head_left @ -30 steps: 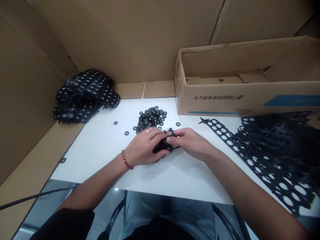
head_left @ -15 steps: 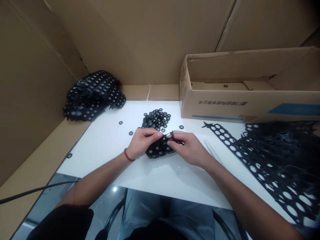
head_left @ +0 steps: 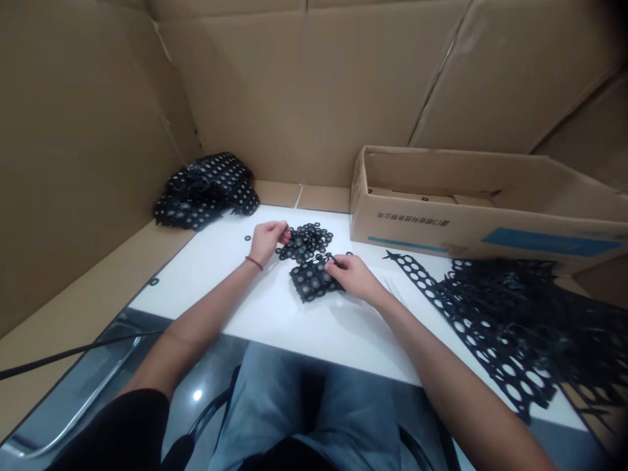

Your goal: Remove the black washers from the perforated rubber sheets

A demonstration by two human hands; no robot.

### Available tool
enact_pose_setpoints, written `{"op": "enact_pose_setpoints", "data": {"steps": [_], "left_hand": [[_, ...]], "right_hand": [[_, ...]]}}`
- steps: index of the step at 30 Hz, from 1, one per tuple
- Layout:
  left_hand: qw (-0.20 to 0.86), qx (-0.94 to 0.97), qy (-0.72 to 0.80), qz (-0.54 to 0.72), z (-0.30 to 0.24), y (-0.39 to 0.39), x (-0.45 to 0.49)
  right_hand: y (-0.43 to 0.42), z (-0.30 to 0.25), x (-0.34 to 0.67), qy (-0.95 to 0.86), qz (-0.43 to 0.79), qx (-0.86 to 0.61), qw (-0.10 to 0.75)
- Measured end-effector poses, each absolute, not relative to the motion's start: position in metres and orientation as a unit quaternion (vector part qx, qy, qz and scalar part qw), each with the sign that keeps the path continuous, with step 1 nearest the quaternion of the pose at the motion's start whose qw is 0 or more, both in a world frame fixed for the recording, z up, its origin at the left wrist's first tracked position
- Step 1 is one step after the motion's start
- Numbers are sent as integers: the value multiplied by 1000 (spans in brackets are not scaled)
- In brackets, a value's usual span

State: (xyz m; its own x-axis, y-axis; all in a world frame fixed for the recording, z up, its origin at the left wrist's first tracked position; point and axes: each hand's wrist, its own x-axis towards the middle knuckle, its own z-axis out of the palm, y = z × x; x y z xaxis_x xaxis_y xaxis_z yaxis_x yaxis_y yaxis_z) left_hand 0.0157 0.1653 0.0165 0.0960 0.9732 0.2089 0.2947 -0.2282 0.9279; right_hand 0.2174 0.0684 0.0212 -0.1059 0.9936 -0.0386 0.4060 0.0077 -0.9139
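Observation:
My right hand [head_left: 354, 275] grips a small black punched sheet [head_left: 313, 280] studded with ring-shaped pieces, which lies on the white board [head_left: 275, 307]. My left hand [head_left: 269, 237] has its fingers pinched together at the left edge of a pile of loose black rings [head_left: 307, 239], just beyond the sheet. Whether a ring sits between those fingertips is too small to tell. A red bead bracelet circles the left wrist.
A heap of black sheets with rings [head_left: 206, 190] lies at the far left corner. An open cardboard box [head_left: 471, 216] stands at the right rear. Emptied black punched webbing [head_left: 510, 314] sprawls at the right. Cardboard walls surround the bench. A cable [head_left: 69, 356] runs at lower left.
My left hand has let go of the small sheet and moved up-left to the ring pile. My right hand still holds the sheet. The camera has tilted up.

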Motion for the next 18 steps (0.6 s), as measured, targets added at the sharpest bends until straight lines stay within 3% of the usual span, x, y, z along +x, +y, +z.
{"op": "enact_pose_setpoints", "data": {"steps": [5,11,18], "left_hand": [[217,733,479,432,19,170,-4],[156,840,401,331,13,157,2],[111,852,368,356,27,137,14]], "right_hand": [[66,24,220,-598,468,-530,377],[62,25,221,-593,499,-504,381],[64,22,219,-567,501,-522,394]]}}
